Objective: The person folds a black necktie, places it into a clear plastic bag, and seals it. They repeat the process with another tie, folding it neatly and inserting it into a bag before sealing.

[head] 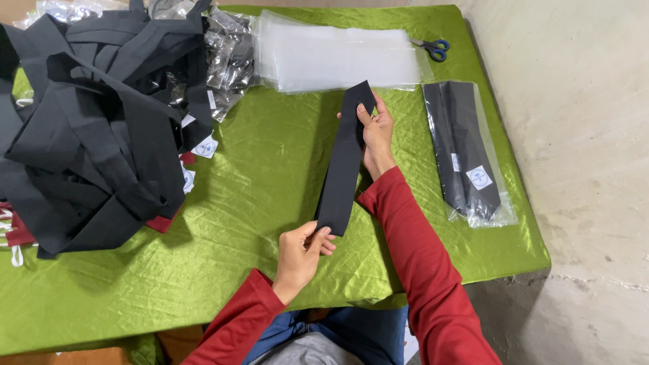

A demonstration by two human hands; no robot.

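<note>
- Above the green surface (pixel 257 182): folded black tie (pixel 345 162), held lengthwise.
- Left hand (pixel 301 253): fingers clamped on near end.
- Right hand (pixel 377 135): fingers clamped on far end.
- Just right: bagged tie (pixel 466 152).

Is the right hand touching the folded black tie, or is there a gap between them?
Touching. The head view shows the right hand gripping the far end of the folded black tie, thumb pressed on the fabric; the left hand pinches the near end.
</note>
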